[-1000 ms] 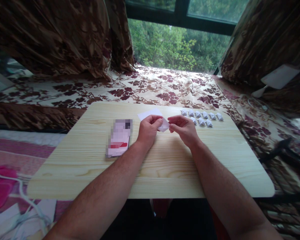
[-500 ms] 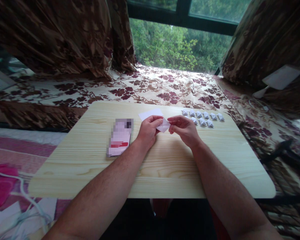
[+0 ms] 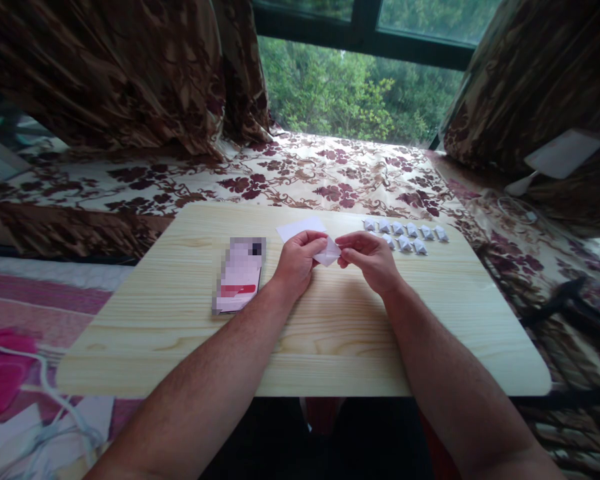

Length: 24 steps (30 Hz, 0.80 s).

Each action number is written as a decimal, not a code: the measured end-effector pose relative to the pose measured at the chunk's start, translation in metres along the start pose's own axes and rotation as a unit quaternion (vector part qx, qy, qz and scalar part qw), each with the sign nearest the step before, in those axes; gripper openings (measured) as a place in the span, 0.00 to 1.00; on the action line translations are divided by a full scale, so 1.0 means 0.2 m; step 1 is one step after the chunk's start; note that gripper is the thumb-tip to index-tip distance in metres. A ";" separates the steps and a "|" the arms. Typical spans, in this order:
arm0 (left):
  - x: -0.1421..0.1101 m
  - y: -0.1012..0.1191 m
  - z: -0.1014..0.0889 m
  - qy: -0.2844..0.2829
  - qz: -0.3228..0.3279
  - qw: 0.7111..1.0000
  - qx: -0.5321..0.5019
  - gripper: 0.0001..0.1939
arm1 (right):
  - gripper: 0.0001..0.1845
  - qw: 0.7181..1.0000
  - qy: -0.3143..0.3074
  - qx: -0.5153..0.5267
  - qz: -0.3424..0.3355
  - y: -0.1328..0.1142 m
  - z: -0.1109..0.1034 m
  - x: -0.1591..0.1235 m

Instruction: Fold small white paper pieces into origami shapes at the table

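Left fingers (image 3: 316, 247) pinch folded paper (image 3: 331, 255), corner pointing right, long axis unclear.

Held paper (image 3: 329, 254) is white with a faint lilac tint, and the little folded pieces (image 3: 398, 229) are plain white too. Worktop's (image 3: 345, 327) a pale yellow wood grain. Phone (image 3: 243, 270) screen's pinkish lilac with a red bar. Ledge cover (image 3: 336, 193) is cream with maroon and brown flowers, curtains (image 3: 180, 73) brown patterned, bedding (image 3: 55, 300) striped in pinks.
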<state>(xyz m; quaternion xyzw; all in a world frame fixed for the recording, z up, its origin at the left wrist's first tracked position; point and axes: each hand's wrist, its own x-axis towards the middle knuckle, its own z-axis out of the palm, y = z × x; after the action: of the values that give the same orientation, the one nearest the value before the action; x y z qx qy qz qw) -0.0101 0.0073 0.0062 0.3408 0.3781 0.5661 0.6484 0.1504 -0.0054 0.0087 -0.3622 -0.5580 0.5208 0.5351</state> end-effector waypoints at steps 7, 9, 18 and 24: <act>0.01 0.00 -0.01 -0.012 -0.022 0.999 -0.024 0.14 | 0.13 1.000 -0.009 -0.001 0.003 -0.01 0.00 -0.01; 0.01 0.00 -0.01 -0.014 -0.022 0.999 -0.024 0.14 | 0.13 1.000 -0.009 0.002 -0.001 -0.01 0.00 -0.01; 0.01 -0.01 -0.03 -0.033 -0.056 0.996 -0.062 0.14 | 0.11 0.999 -0.025 0.022 -0.015 0.01 -0.01 0.00; 0.03 -0.02 -0.04 -0.044 -0.068 0.994 -0.071 0.13 | 0.09 0.998 -0.046 0.027 -0.020 0.02 -0.01 -0.01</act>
<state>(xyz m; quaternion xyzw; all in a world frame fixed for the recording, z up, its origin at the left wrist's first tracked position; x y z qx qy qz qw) -0.0151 0.0121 -0.0016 0.2918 0.3302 0.5304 0.7243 0.1528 -0.0053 0.0052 -0.3123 -0.5748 0.5411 0.5284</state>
